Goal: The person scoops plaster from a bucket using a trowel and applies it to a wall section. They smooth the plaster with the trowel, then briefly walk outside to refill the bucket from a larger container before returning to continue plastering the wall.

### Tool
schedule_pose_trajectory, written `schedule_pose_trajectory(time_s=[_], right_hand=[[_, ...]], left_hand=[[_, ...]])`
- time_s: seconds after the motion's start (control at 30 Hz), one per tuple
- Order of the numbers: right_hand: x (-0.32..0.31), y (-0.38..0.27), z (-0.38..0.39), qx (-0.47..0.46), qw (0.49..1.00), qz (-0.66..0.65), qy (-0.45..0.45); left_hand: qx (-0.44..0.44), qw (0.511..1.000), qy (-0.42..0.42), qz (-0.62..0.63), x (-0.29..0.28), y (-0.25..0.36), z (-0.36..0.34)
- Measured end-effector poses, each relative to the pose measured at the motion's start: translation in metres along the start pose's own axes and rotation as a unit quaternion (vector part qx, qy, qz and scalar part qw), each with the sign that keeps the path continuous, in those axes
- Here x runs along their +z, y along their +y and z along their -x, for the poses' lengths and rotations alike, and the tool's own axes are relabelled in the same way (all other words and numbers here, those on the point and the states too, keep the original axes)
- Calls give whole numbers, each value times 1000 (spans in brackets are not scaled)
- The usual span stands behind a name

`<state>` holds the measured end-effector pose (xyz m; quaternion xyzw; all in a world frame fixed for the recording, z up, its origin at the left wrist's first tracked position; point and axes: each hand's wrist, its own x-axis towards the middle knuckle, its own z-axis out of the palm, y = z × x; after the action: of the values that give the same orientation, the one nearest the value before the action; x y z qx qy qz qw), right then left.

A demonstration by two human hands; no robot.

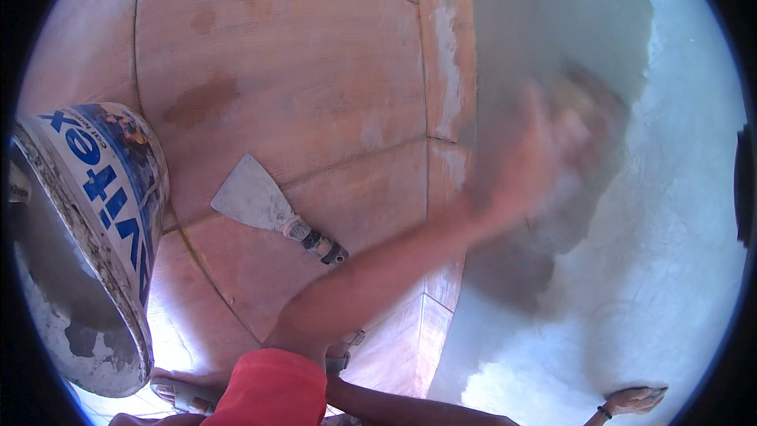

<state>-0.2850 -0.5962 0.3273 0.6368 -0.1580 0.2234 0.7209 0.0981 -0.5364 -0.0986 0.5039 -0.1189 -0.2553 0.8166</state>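
The 2 hands were well apart, both at the wall [690, 213]. The left hand [548, 142], badly blurred, was over the darker grey coat [505, 268], beyond the skirting [448, 55] along the floor's right edge. A yellowish tool [601, 102] with a dark edge showed at its fingers, on or very near the wall; the blur hid its shape, and I could not tell whether the hand was clamped on it. The right hand [633, 400], fingers extended, seemed to rest lower on the wall, nothing visible in its grasp.

The tool was probably light, though a damp coat could have made it slippery and dragged at its face; a hold on its back looked safest. The coat itself looked soft and easily marked.

A putty knife [272, 213] lay flat on the floor [315, 95], in from the skirting edge, its handle toward the left forearm. It was likely light, its blade thin and stiff, best taken by the handle. Toward the floor's left side stood 1 white-and-blue bucket [118, 189], crusted at the rim and probably heavier.
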Motion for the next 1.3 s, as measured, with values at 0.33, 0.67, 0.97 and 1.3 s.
schedule_pose_trajectory(time_s=[0.33,0.67,0.97,1.3], right_hand=[[2,-12,-7,37,999,-31,-18],[0,-10,-8,16,1000,-11,7],[4,-3,0,24,999,-37,-5],[2,-14,-9,32,998,-49,5]], left_hand=[[5,969,234,-83,-82,-42,-144],[105,985,80,-110,25,42,-32],[-29,976,196,-92,-40,-18,-53],[156,970,77,-171,59,8,49]])
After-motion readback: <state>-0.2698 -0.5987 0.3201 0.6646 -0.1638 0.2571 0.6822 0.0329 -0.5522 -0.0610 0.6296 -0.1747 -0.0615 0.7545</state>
